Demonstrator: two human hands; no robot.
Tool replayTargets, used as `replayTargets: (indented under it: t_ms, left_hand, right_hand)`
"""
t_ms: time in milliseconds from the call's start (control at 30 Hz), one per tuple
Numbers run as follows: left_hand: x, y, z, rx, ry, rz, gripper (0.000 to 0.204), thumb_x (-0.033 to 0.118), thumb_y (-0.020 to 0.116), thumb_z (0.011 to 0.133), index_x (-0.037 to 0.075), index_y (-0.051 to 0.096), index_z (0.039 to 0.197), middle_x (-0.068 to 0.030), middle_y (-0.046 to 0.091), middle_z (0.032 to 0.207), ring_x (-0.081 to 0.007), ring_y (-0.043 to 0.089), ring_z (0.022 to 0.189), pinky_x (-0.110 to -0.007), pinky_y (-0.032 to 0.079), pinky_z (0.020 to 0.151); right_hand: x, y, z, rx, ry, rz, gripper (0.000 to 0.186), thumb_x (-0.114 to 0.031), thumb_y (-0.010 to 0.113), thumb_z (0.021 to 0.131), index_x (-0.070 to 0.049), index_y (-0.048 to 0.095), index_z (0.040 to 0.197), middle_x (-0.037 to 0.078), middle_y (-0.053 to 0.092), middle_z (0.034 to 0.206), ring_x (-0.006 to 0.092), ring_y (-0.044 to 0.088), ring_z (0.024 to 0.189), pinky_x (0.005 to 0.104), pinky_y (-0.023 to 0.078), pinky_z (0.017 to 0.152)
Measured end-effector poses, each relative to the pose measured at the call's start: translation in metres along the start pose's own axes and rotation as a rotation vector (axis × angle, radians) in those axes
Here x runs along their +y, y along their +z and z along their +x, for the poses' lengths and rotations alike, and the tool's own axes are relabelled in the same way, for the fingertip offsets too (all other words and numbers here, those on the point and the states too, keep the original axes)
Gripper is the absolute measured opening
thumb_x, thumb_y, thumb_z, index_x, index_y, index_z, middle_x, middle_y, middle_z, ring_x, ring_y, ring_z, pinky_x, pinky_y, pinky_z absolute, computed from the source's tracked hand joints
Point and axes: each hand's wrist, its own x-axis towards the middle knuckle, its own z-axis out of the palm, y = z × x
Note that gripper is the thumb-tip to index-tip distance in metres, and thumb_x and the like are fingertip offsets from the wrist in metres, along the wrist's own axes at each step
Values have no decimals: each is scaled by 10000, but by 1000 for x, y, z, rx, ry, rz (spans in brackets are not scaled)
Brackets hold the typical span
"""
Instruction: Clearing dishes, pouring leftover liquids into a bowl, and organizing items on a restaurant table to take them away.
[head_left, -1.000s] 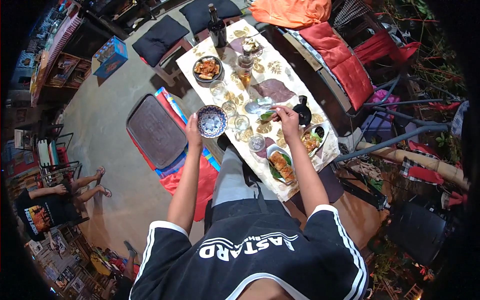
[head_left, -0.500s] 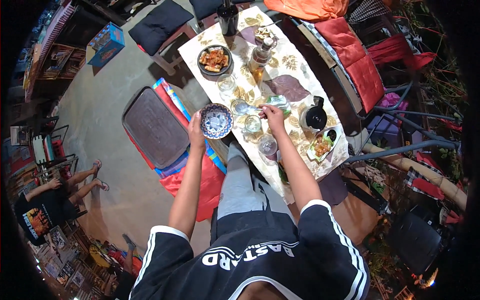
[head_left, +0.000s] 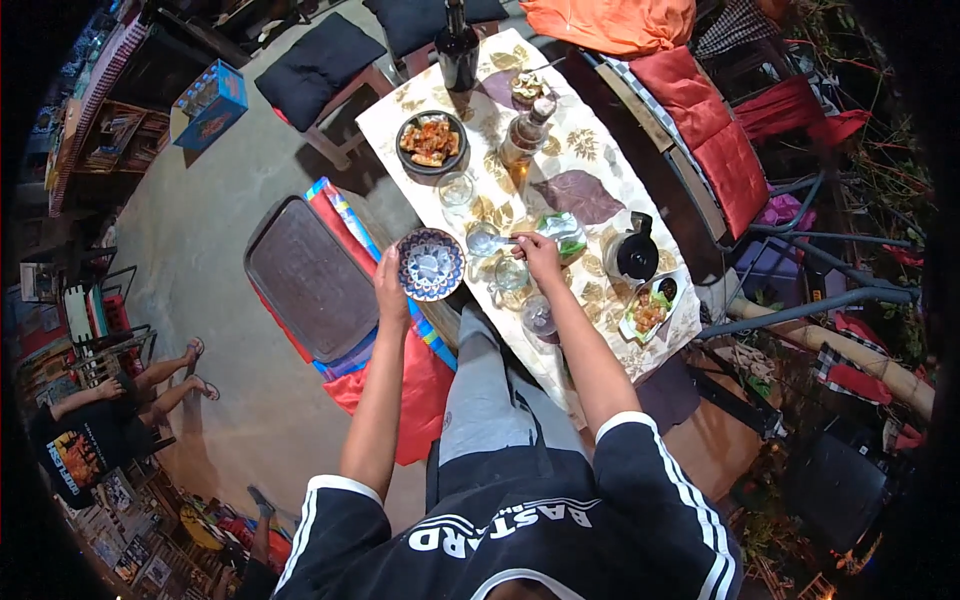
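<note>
in the head view, a patterned blue-and-white bowl (head_left: 432, 265) is held by the left hand (head_left: 391, 284), which is partly open and curled along the bowl's near rim; the fingers beneath are hidden. the bowl lies just to the right of this hand, beside the edge of the bench (head_left: 560, 105). a spoon (head_left: 484, 241) is gripped by its handle in the nearly closed right hand (head_left: 542, 259), and its broad end is directed leftward, toward the bowl but apart from it. a green-and-white packet (head_left: 564, 234) is seen just beyond the right hand. two glasses are placed near that hand: a first glass (head_left: 510, 273) to its left and a second glass (head_left: 538, 316) below it. a black-lidded pot (head_left: 637, 257) is set to its right. a dark tray (head_left: 308, 278) is located left of the left hand.
</note>
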Motion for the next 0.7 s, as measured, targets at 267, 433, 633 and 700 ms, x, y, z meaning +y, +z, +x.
replayTargets:
  t_ms: [267,433,633,700]
  left_hand:
    - [4,4,-1,-9,-53,-58,404,324,444,1018,-9,592,1192,-59,643,1082,-132,603,979,-272,459,894]
    - [7,2,1,-5,-42,-43,424,339,470,1005,-18,586,1200,-79,654,1089,-147,634,967,-277,494,872]
    - [20,8,-3,-6,-40,-23,450,356,455,1008,-22,582,1215,-76,645,1104,-140,622,976,-274,483,878]
    - [21,7,-4,-17,-25,-17,450,355,453,1008,-20,581,1219,-74,644,1104,-140,621,978,-274,483,879]
  right_hand:
    - [0,3,1,8,-9,-27,204,-86,542,954,50,678,1021,88,665,757,123,609,643,246,506,631]
    - [1,4,0,25,-4,-20,208,-83,533,959,53,673,1029,92,666,756,122,609,646,249,503,630]
    - [2,4,-4,56,-9,-43,213,-79,527,957,56,670,1040,89,664,756,118,601,645,248,502,636]
    - [2,5,-4,63,9,-30,214,-81,527,957,56,669,1039,89,664,757,118,600,644,248,502,639]
